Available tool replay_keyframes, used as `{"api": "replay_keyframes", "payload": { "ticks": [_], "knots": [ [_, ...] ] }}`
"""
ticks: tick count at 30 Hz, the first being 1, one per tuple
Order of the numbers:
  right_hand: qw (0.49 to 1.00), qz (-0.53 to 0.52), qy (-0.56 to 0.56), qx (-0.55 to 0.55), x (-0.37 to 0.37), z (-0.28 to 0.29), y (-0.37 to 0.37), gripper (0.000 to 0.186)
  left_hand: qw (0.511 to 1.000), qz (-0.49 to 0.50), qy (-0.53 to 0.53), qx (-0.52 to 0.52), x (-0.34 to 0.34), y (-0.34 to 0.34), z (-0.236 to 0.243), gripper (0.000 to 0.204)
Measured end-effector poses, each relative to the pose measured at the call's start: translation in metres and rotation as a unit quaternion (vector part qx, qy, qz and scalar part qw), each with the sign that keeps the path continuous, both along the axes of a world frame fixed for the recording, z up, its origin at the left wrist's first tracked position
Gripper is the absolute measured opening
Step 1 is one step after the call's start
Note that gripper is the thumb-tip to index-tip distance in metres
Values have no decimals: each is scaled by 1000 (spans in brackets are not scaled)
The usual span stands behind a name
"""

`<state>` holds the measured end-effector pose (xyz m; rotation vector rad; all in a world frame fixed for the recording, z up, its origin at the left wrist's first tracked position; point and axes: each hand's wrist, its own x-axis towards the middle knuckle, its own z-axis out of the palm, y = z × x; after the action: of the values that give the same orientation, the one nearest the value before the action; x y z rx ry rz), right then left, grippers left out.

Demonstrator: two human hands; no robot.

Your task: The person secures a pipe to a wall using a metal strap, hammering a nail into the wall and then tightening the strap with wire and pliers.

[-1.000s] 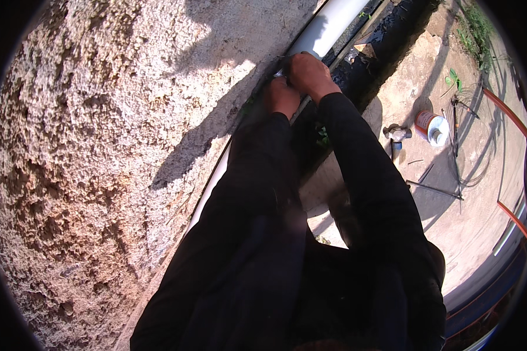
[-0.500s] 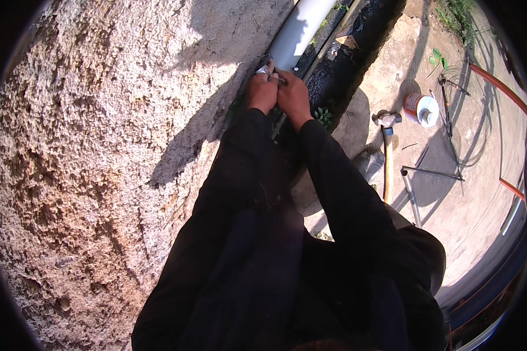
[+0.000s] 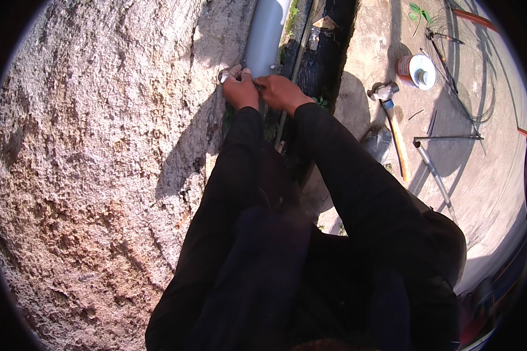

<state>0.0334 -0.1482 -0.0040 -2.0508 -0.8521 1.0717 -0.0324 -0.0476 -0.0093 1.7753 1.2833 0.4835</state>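
A thick grey-white plastic pipe [image 3: 266, 42] runs along the foot of a rough wall, and both my hands are at its near end. My left hand [image 3: 240, 92] is closed, with a small shiny silvery thing [image 3: 223, 75] showing by its fingers on the wall side. My right hand [image 3: 281, 93] is closed beside it, its fingertips pinched just below the pipe's end. Whatever lies between those fingertips is too small and too covered to name. The two hands nearly touch.
Rough wall [image 3: 93, 152] fills the left. Right of the pipe runs a dark wet drain [image 3: 334, 35]. On the concrete lie a hammer [image 3: 397, 137], a tin [image 3: 417, 71] with a white top, a hacksaw frame [image 3: 434, 169], loose wire [image 3: 480, 111] and a clear plastic bag [image 3: 377, 143].
The view has shifted, so the pipe and hands sit further left. My right hand has turned more sideways and its wrist has moved away from the left hand.
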Motion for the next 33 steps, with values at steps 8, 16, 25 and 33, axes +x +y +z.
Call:
{"api": "replay_keyframes", "payload": {
  "ticks": [8, 16, 25, 33],
  "knots": [
    [949, -74, 298, 70, 4, -7, -8, 25, 971, 55, -115, -201, -7, 8, 5, 20],
    [977, -87, 174, 85, 6, -22, -8, 28, 964, 9, -76, -254, -8, 9, 14, 31],
    [966, -130, -221, 20, -4, 17, 15, 25, 960, 29, -87, -266, -10, 8, 15, 32],
    [947, -62, -306, -73, 0, 15, 45, 22, 947, 48, -166, -269, -12, 9, 6, 23]
  ]
}}
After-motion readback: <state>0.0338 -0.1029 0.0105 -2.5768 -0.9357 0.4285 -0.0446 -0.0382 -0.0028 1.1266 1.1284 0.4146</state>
